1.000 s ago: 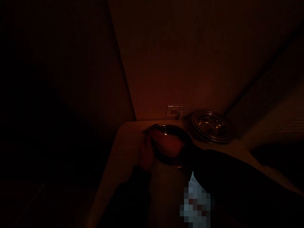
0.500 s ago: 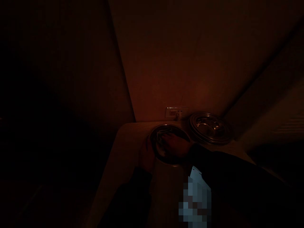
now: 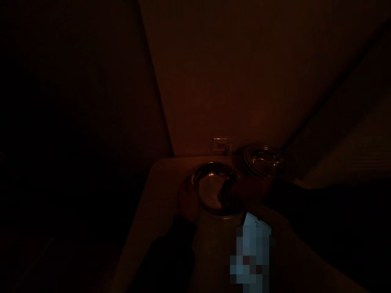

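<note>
The scene is very dark. A round shiny metal dish (image 3: pixel 210 185) rests on the small table (image 3: pixel 165 175). My left hand (image 3: pixel 188 201) is curled round the dish's left rim, steadying it. Over the right side of the dish is my right hand (image 3: pixel 252 189), dim and smeared, so its fingers cannot be made out. A dark shape lies at its fingertips inside the dish; whether it is a cloth or shadow I cannot tell. The bare metal bottom of the dish shows on the left, with glints along the far rim.
Behind to the right sits a stack of metal plates (image 3: pixel 264 160). A wall socket (image 3: pixel 226 144) with something plugged in is set in the panel behind the table. A pale lit object like a phone (image 3: pixel 256 219), partly pixelated, is in front of the dish.
My right hand has swept from the middle of the dish to its right side, uncovering the shiny bottom. Pale streaks by its fingers no longer show. My left hand stays at the rim.
</note>
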Demonstrator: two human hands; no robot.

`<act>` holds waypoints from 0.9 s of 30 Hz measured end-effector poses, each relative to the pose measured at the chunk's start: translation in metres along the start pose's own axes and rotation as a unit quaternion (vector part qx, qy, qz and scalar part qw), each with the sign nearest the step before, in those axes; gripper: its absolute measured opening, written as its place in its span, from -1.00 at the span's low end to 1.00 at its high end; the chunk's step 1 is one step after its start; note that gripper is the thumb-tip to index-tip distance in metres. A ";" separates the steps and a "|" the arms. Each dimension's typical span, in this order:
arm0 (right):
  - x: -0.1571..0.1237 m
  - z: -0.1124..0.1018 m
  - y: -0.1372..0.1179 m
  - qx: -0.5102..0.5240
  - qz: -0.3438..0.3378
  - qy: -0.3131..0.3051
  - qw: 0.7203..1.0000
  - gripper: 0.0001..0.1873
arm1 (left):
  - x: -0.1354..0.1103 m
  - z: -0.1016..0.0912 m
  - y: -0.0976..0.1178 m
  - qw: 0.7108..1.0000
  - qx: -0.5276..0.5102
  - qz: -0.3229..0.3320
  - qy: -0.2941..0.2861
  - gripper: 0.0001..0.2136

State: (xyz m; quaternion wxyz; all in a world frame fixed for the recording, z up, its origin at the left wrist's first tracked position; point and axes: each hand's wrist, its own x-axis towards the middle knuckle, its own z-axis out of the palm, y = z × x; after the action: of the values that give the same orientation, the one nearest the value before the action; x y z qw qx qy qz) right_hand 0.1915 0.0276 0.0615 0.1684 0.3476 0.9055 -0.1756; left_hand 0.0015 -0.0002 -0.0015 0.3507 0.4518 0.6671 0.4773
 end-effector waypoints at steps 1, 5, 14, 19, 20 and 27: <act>0.001 0.001 0.002 -0.022 0.030 0.009 0.999 -0.74 | -0.001 0.000 0.001 1.000 0.001 0.003 -0.001 -0.63; 0.028 0.010 0.002 -0.077 0.063 0.111 0.989 -0.64 | -0.001 0.001 0.003 1.000 0.015 -0.014 0.004 -0.64; 0.067 0.017 -0.041 0.145 -0.011 0.188 0.971 -0.64 | 0.004 0.002 -0.002 0.999 -0.020 -0.032 0.040 -0.65; 0.029 0.001 -0.041 0.194 -0.065 0.033 0.978 -0.70 | 0.003 0.003 -0.003 0.995 -0.017 -0.055 0.086 -0.65; 0.022 -0.002 -0.037 0.190 -0.078 0.009 0.979 -0.70 | 0.003 0.003 -0.004 0.995 -0.024 -0.050 0.079 -0.65; 0.025 -0.009 -0.008 0.224 0.064 0.284 0.930 -0.61 | 0.005 0.002 -0.010 0.986 -0.162 -0.019 0.017 -0.73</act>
State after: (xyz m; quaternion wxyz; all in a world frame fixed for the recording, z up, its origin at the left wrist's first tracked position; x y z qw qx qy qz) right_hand 0.1662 0.0402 0.0606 -0.1675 0.4693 0.8281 -0.2569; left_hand -0.0015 0.0039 -0.0117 0.4168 0.3681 0.5954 0.5799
